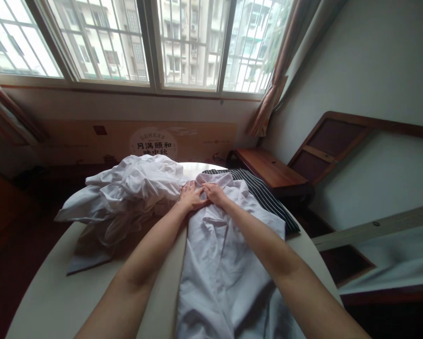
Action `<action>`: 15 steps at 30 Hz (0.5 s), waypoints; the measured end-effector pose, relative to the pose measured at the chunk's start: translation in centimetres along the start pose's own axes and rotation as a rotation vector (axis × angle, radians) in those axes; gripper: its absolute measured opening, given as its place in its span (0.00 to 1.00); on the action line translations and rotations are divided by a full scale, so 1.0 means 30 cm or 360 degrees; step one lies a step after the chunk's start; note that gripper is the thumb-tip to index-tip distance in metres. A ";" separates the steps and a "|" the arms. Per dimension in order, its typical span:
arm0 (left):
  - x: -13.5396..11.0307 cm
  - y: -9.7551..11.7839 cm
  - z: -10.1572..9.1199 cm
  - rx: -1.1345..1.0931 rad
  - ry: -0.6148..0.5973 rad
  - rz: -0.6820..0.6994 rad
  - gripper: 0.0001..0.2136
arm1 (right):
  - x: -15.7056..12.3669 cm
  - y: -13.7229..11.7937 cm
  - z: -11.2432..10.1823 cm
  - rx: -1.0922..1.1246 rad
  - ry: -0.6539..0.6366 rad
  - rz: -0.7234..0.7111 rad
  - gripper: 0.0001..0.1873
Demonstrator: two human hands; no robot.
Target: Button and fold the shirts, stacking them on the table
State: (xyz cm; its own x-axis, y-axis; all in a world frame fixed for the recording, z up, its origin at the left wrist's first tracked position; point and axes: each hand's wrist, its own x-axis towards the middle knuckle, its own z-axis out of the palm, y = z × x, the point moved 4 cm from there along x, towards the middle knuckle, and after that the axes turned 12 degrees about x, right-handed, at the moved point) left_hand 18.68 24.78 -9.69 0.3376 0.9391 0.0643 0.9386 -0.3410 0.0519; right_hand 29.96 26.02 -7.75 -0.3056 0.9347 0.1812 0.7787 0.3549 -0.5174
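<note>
A pale lavender-white collared shirt (214, 254) lies lengthwise on the table, its collar (214, 179) at the far end and its lower part toward me. My left hand (193, 197) rests at the shirt's left shoulder, beside the collar, with fingers apart on the cloth. Close to its thumb, my right hand (214, 193) has its fingers drawn together on the fabric just below the collar. What lies under the fingertips is hidden. A black cloth with white stripes (267, 195) sticks out from under the shirt's right side.
A crumpled heap of white clothes (133, 183) covers the far left of the round white table (56, 292). Behind the table stand a printed cardboard panel (204, 141) and barred windows. A brown wooden bench (267, 165) sits at the back right.
</note>
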 end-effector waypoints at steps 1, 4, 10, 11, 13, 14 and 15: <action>-0.021 0.005 -0.012 -0.0008 0.0052 -0.0016 0.35 | -0.028 -0.013 -0.012 0.0018 -0.0032 -0.0012 0.21; -0.129 0.017 -0.053 -0.0012 0.0279 0.0057 0.26 | -0.188 -0.096 -0.047 0.0023 0.0008 -0.0163 0.25; -0.354 0.032 -0.032 0.0056 -0.0058 0.0694 0.24 | -0.741 -0.386 0.023 0.0074 -0.0597 -0.0908 0.40; -0.365 0.027 -0.027 0.0061 -0.0089 0.0681 0.25 | -0.818 -0.418 0.038 0.0093 -0.0685 -0.0920 0.40; -0.370 0.022 -0.025 0.0066 -0.0104 0.0656 0.27 | -0.944 -0.467 0.062 0.0132 -0.0780 -0.0946 0.42; -0.367 0.022 -0.025 0.0066 -0.0111 0.0656 0.27 | -0.996 -0.486 0.072 0.0149 -0.0791 -0.0976 0.42; -0.363 0.023 -0.027 0.0067 -0.0117 0.0656 0.27 | -1.044 -0.502 0.083 0.0166 -0.0789 -0.1032 0.42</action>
State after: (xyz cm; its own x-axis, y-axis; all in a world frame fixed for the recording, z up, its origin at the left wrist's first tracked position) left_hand 15.61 14.27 -9.56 0.6884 0.7254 -0.0002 0.7254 -0.6884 -0.0040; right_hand 26.44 -8.65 -7.72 -0.9028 0.4199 0.0932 0.3167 0.7956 -0.5164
